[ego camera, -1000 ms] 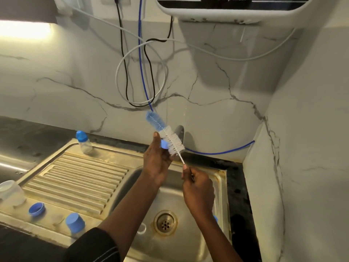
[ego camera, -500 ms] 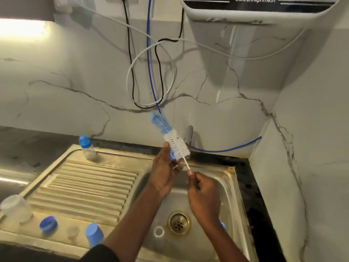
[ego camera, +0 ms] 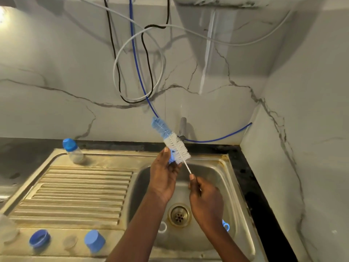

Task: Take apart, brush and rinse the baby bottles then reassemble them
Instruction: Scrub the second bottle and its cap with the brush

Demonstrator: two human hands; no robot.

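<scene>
steel sink (ego camera: 207,161) | behind it: veined white marble wall (ego camera: 56,76), looped cables (ego camera: 136,69) | right of sink: black worktop (ego camera: 252,178), side wall (ego camera: 311,133) | bright light (ego camera: 2,15) far upper-left

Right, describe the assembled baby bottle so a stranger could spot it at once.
Start at the ribbed steel drainboard left of the basin. At its far left corner stands a clear bottle. Only it has its blue top fitted; the loose blue cap sits at the near edge.

Two bare forearms run up from the bottom edge to the left hand (ego camera: 163,178) and the right hand (ego camera: 204,197).
</scene>
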